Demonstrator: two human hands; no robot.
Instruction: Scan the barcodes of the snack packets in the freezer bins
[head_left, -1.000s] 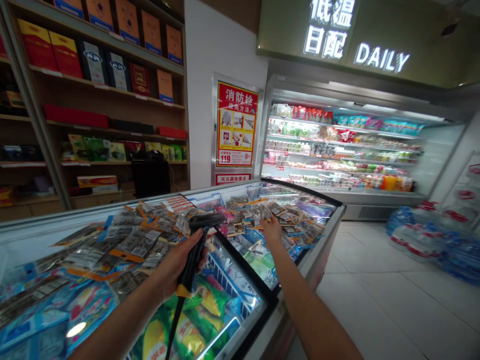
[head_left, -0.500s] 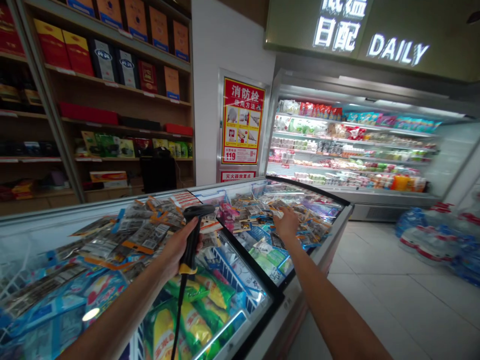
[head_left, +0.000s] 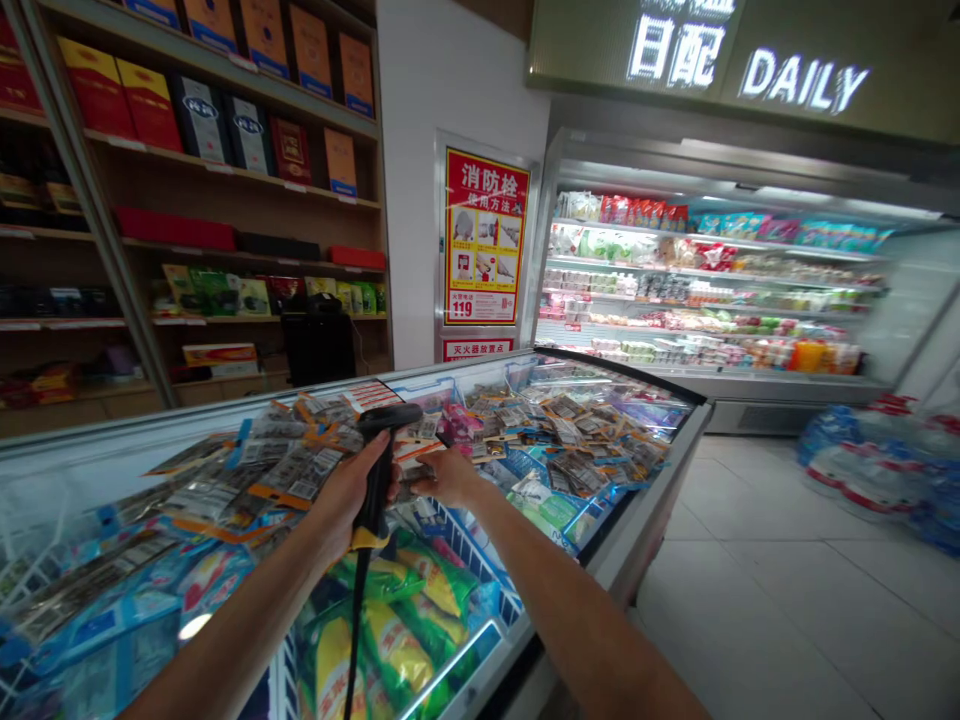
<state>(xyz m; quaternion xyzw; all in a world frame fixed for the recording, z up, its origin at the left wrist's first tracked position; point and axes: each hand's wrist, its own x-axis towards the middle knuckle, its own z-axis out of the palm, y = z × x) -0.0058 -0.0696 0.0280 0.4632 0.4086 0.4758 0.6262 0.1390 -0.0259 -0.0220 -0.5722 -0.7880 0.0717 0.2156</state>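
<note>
Our left hand [head_left: 352, 497] has its fingers wrapped tight round the grip of the black barcode scanner [head_left: 381, 450]. Its long axis runs nearly upright, head above the fingers and pointing right, toward our right hand [head_left: 448, 475]. That hand lies just right of the scanner, fingers curled over small packets [head_left: 431, 470] in the chest freezer [head_left: 660, 470]; whether they pinch one we cannot tell. The cord [head_left: 352, 640] hangs below.
</note>
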